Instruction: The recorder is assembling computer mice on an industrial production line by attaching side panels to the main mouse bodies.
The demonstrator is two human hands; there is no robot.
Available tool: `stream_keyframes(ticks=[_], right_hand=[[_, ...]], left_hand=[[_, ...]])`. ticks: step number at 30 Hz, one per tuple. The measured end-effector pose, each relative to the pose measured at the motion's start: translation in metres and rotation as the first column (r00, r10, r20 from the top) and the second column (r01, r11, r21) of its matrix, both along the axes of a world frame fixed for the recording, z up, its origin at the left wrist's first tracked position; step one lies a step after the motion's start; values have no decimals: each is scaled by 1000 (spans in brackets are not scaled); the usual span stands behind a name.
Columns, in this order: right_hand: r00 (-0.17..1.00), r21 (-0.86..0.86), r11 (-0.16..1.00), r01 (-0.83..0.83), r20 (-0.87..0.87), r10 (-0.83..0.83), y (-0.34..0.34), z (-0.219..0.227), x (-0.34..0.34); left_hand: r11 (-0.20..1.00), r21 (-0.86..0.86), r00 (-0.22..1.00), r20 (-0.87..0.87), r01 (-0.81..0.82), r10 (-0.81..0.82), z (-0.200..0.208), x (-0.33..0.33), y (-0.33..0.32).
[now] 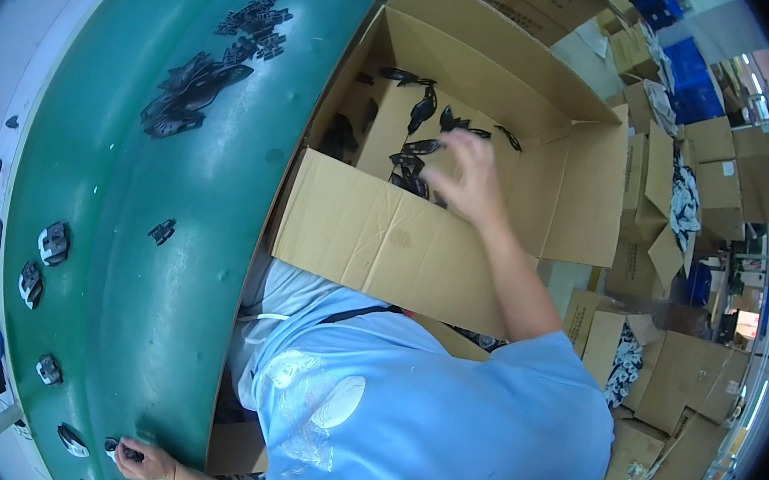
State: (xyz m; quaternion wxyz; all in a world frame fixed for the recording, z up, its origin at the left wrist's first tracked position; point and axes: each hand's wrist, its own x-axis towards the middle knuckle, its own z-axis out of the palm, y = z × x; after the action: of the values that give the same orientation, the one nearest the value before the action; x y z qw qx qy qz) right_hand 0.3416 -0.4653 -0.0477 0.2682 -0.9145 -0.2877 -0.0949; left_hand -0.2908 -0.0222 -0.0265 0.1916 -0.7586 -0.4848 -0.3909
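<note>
My right hand (pixel 472 176) is over a large open cardboard box (pixel 585 187), its fingers spread and apart, with nothing visible in it. Below it in the box lie several glossy black curved plastic parts (pixel 424 107). At the bottom left, my left hand (pixel 148 463) rests on the green table with its fingers closed around a small white-and-black mouse-shaped piece (pixel 111 447), mostly hidden by the fingers. Close by on the table lies another white-and-black mouse-shaped piece (pixel 72 440).
Piles of black plastic parts (pixel 195 90) lie on the far part of the green table (pixel 175 330). A single small black part (pixel 162 232) sits mid-table. More mouse-shaped pieces (pixel 53 243) line the left edge. Cardboard boxes (pixel 687 369) and a blue crate (pixel 692 81) stand at right.
</note>
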Motion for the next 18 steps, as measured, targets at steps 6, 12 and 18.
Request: stream_keyframes(ticks=[6, 12, 18], right_hand=[[818, -194, 864, 465, -281, -502, -59, -108, 138], [792, -356, 851, 386, -345, -504, 7, -147, 161], [905, -353, 917, 184, -303, -298, 18, -175, 127]], left_hand=[[939, -168, 951, -25, 299, -308, 5, 109, -14], [860, -314, 873, -151, 403, -464, 11, 164, -30], [732, -431, 828, 66, 527, -557, 40, 260, -4]])
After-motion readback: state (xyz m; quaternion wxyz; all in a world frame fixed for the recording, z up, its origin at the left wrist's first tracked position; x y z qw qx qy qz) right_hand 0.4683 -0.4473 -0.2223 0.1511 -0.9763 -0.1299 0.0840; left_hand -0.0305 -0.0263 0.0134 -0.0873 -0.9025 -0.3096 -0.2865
